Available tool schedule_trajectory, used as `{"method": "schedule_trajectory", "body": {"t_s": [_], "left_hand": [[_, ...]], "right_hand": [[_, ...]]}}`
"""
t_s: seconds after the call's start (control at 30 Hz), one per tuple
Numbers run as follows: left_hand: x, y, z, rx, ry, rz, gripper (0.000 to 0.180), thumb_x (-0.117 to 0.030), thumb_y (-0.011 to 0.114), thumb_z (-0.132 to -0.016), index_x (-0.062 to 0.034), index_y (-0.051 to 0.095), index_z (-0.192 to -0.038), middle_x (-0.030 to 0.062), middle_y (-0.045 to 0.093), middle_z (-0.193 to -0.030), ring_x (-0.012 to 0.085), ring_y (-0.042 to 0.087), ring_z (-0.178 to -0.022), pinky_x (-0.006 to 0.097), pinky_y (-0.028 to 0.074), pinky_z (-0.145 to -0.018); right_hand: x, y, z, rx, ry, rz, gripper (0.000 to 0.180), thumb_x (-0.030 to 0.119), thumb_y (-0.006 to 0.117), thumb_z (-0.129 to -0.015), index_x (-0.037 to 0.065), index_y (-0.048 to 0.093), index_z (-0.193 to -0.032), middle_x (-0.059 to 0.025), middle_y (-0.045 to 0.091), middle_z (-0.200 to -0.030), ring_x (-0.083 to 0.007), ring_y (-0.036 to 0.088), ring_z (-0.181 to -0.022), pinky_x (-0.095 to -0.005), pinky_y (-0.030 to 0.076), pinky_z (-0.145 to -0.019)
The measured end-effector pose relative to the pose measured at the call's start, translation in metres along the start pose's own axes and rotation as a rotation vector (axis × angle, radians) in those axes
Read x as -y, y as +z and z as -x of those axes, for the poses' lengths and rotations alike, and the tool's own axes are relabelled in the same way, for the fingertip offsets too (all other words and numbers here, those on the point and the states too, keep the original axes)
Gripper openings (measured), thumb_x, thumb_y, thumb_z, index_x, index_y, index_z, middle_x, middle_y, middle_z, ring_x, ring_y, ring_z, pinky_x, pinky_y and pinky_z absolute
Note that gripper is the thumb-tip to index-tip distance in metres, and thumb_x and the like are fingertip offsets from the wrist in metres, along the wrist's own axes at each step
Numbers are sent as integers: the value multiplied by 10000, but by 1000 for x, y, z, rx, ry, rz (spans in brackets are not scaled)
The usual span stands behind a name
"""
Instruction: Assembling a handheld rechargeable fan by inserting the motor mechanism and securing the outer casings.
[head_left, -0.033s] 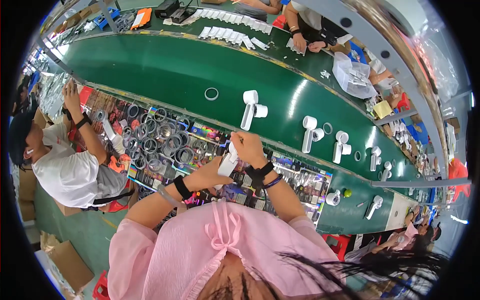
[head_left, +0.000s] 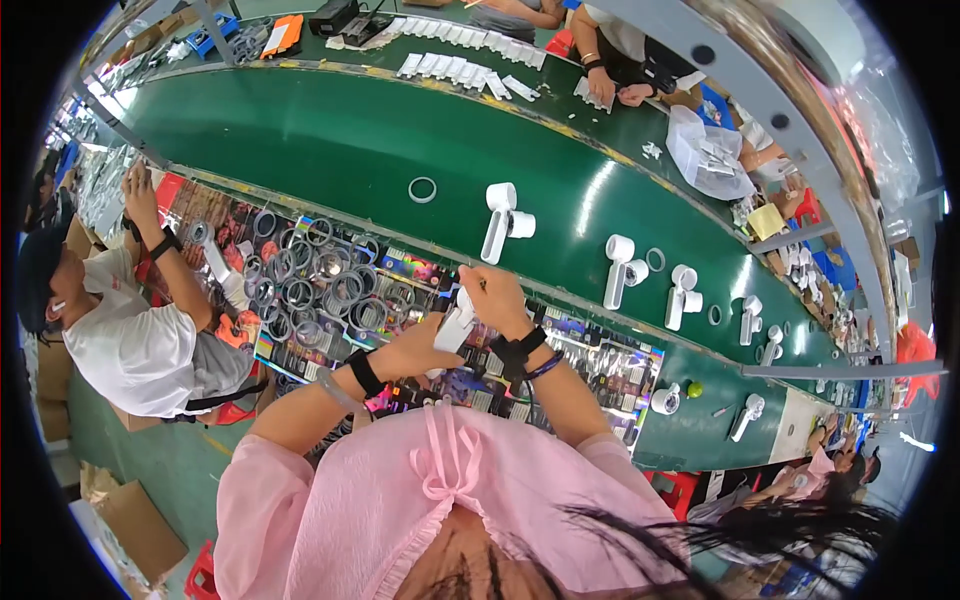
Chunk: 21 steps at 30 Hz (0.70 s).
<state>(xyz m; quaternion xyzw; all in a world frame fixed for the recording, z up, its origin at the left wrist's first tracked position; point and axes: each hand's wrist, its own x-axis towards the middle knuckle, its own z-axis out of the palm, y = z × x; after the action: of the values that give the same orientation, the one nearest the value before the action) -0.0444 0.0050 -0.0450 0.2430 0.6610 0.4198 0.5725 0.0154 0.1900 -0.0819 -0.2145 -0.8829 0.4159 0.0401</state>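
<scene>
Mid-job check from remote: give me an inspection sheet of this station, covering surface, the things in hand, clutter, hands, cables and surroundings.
Surface: green conveyor belt running past a bench edge lined with colourful cards.
Job's things: white fan body held between both hands; more white fans and a loose ring spaced along the belt.
Clutter: many grey rings piled on the bench to the left.
Hands: left hand grips the fan body from below; right hand pinches its top; black wristbands on both.
Cables: nothing seen.
Surroundings: seated co-worker in white at left; other workers across the belt; white flat parts in rows there.
</scene>
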Motion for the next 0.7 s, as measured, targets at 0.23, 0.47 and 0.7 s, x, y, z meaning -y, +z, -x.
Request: {"method": "schedule_trajectory", "body": {"t_s": [0.23, 0.47, 0.7], "left_hand": [[-5, -120, -80, -209, -16, 268, 579, -92, 738, -754, 18, 429, -1231, 119, 616, -876, 165, 627, -600, 335, 573, -485], [56, -272, -195, -854, 175, 97, 544, -111, 685, -718, 69, 464, -1182, 155, 636, -870, 223, 649, -652, 325, 522, -512], [38, -263, -209, -1450, 70, -913, 589, -222, 699, -754, -49, 489, -1276, 171, 453, -1330, 322, 445, -1217, 443, 381, -981]], "right_hand": [[-87, -9, -78, -461, -12, 166, 563, 325, 637, -873, 4, 473, -1305, -235, 504, -1262, -391, 489, -1149, -448, 423, -957], [-129, 3, -113, -362, 65, 141, 606, 283, 734, -773, 15, 497, -1262, -229, 453, -1297, -398, 491, -1132, -462, 415, -968], [-129, 6, -118, -320, 47, 214, 569, 244, 712, -784, 64, 510, -1285, -214, 549, -1176, -386, 490, -1118, -452, 410, -957]]}}
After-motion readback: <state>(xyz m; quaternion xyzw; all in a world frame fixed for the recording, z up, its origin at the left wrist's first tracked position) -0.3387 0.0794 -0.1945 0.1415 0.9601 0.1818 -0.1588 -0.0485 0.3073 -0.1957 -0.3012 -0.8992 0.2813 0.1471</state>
